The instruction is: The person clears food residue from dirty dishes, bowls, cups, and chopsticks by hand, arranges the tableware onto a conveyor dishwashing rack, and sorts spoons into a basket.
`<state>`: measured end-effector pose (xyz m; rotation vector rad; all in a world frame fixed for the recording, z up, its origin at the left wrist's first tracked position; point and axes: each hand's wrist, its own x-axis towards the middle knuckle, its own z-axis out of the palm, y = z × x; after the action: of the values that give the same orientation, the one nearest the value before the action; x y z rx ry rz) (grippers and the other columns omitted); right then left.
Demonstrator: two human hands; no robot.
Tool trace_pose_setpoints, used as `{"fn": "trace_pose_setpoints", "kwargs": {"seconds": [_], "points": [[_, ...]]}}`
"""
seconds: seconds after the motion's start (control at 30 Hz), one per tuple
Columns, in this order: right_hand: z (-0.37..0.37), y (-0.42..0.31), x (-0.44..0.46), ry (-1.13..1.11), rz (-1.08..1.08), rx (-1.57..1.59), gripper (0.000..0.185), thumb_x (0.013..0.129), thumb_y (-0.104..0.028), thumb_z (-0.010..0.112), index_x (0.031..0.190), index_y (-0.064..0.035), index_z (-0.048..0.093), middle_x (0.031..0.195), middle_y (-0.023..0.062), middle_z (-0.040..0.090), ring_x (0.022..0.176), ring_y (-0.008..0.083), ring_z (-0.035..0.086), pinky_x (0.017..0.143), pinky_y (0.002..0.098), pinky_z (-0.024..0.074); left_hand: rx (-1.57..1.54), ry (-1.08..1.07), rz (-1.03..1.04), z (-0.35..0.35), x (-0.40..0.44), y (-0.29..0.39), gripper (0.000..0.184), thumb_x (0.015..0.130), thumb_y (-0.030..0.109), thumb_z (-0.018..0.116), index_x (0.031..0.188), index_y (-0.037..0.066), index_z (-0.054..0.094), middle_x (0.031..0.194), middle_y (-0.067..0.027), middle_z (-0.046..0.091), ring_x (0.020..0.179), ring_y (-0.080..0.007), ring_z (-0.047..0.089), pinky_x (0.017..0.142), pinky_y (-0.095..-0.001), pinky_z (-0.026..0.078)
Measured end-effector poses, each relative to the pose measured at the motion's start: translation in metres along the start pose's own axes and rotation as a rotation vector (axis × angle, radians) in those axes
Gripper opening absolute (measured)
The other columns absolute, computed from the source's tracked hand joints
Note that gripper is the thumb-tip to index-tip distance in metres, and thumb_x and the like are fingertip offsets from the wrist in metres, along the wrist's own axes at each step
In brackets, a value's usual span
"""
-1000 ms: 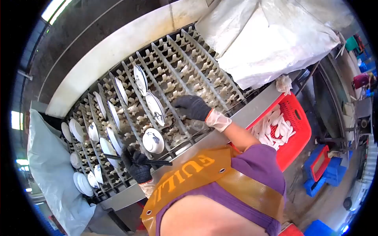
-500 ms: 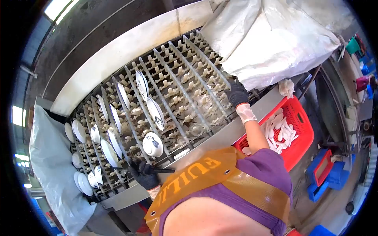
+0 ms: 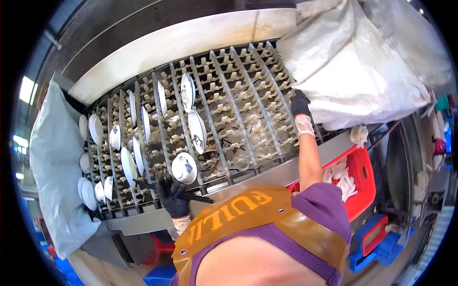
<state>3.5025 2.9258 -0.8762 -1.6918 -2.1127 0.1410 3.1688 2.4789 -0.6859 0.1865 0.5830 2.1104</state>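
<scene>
My left hand [image 3: 172, 198], in a black glove with a pale cuff, is closed around black chopsticks [image 3: 198, 198] that stick out on both sides. It is over the front edge of the rack conveyor, just below a white bowl with a dark blue pattern [image 3: 184, 168]. Patterned oval plates [image 3: 196, 131] stand on edge between the bars behind that bowl. My right hand [image 3: 300, 102], also black-gloved, reaches to the far right bar, beside the edge of a white plastic sheet [image 3: 353, 90]. Its fingers are partly hidden, and I cannot tell whether they grip anything.
More plates and bowls [image 3: 129, 167] stand in the rack's left part. Plastic sheeting [image 3: 52, 167] hangs at the left end. A red basket [image 3: 365, 176] with white spoons [image 3: 341, 178] stands below my right arm. Blue crates [image 3: 389, 250] are on the floor at right.
The view has turned and shifted. My right hand has moved farther back along the plastic sheet's edge. My left hand, still with the chopsticks, is closer to the patterned bowl.
</scene>
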Motion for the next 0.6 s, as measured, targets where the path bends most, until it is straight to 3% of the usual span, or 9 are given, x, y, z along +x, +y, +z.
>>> {"fn": "trace_pose_setpoints", "kwargs": {"seconds": [0.03, 0.1, 0.13, 0.17, 0.23, 0.3, 0.37, 0.47, 0.6], "points": [[-0.052, -0.035, -0.005, 0.024, 0.055, 0.154, 0.037, 0.079, -0.026, 0.056, 0.111, -0.0081, 0.055, 0.102, 0.0179, 0.059, 0.097, 0.0316, 0.056, 0.087, 0.0434, 0.0407, -0.005, 0.012, 0.024, -0.002, 0.003, -0.002, 0.033, 0.093, 0.028, 0.042, 0.121, 0.014, 0.052, 0.107, -0.0067, 0.058, 0.064, -0.0077, 0.036, 0.053, -0.0187, 0.034], [-0.131, -0.111, -0.014, -0.066, 0.059, 0.012, 0.025, 0.079, -0.022, 0.057, 0.099, -0.0074, 0.060, 0.093, 0.0153, 0.062, 0.087, 0.0319, 0.059, 0.080, 0.0406, 0.0442, 0.004, 0.039, 0.010, -0.004, 0.001, -0.005, 0.032, 0.094, 0.028, 0.042, 0.120, 0.012, 0.052, 0.105, -0.0084, 0.058, 0.061, -0.0078, 0.038, 0.050, -0.0185, 0.034], [-0.123, -0.120, -0.021, 0.020, -0.066, 0.154, 0.024, 0.079, -0.020, 0.057, 0.099, -0.0063, 0.060, 0.094, 0.0147, 0.063, 0.086, 0.0323, 0.059, 0.077, 0.0395, 0.0455, 0.129, 0.164, 0.083, 0.000, -0.001, -0.010, 0.032, 0.093, 0.030, 0.043, 0.117, 0.011, 0.053, 0.103, -0.0097, 0.059, 0.058, -0.0078, 0.038, 0.048, -0.0190, 0.034], [-0.115, -0.126, -0.026, 0.112, -0.185, 0.297, 0.024, 0.080, -0.019, 0.057, 0.100, -0.0052, 0.060, 0.095, 0.0142, 0.063, 0.085, 0.0328, 0.059, 0.074, 0.0385, 0.0468, 0.088, 0.151, 0.045, 0.002, 0.001, -0.010, 0.033, 0.093, 0.031, 0.044, 0.118, 0.011, 0.053, 0.102, -0.0095, 0.060, 0.058, -0.0079, 0.038, 0.048, -0.0192, 0.034], [-0.099, -0.143, -0.030, -0.160, -0.217, 0.657, 0.023, 0.081, -0.018, 0.058, 0.099, -0.0038, 0.060, 0.093, 0.0160, 0.062, 0.082, 0.0307, 0.060, 0.073, 0.0350, 0.0466, 0.035, 0.126, 0.016, -0.002, 0.002, -0.013, 0.034, 0.093, 0.031, 0.044, 0.119, 0.011, 0.052, 0.103, -0.0101, 0.059, 0.059, -0.0080, 0.038, 0.048, -0.0196, 0.034], [-0.068, -0.152, -0.027, -0.531, -0.084, 0.960, 0.024, 0.082, -0.019, 0.057, 0.100, -0.0029, 0.059, 0.091, 0.0174, 0.062, 0.082, 0.0313, 0.059, 0.074, 0.0338, 0.0460, 0.035, 0.112, 0.021, -0.001, 0.002, -0.016, 0.035, 0.093, 0.031, 0.044, 0.120, 0.011, 0.052, 0.104, -0.0103, 0.059, 0.060, -0.0082, 0.038, 0.049, -0.0197, 0.034], [-0.057, -0.156, -0.018, -0.571, -0.093, 0.943, 0.026, 0.080, -0.016, 0.058, 0.102, -0.0017, 0.057, 0.092, 0.0186, 0.062, 0.084, 0.0323, 0.059, 0.075, 0.0361, 0.0458, 0.038, 0.095, 0.036, -0.001, 0.002, -0.017, 0.035, 0.093, 0.031, 0.044, 0.120, 0.011, 0.052, 0.104, -0.0105, 0.059, 0.061, -0.0084, 0.038, 0.050, -0.0199, 0.034], [-0.041, -0.160, -0.014, 0.134, -0.178, 0.414, 0.028, 0.076, -0.014, 0.058, 0.102, -0.0037, 0.058, 0.093, 0.0185, 0.062, 0.085, 0.0315, 0.059, 0.077, 0.0383, 0.0461, 0.044, 0.049, 0.030, -0.006, 0.001, -0.019, 0.036, 0.092, 0.034, 0.045, 0.120, 0.011, 0.052, 0.105, -0.0109, 0.058, 0.062, -0.0095, 0.040, 0.051, -0.0201, 0.034], [-0.069, -0.153, -0.017, -0.046, -0.237, 0.685, 0.024, 0.077, -0.012, 0.057, 0.100, -0.0046, 0.060, 0.095, 0.0160, 0.062, 0.087, 0.0311, 0.059, 0.078, 0.0372, 0.0461, 0.138, 0.100, 0.074, -0.005, -0.002, -0.026, 0.036, 0.092, 0.035, 0.044, 0.120, 0.013, 0.052, 0.106, -0.0098, 0.058, 0.064, -0.0100, 0.043, 0.051, -0.0202, 0.035]]}}
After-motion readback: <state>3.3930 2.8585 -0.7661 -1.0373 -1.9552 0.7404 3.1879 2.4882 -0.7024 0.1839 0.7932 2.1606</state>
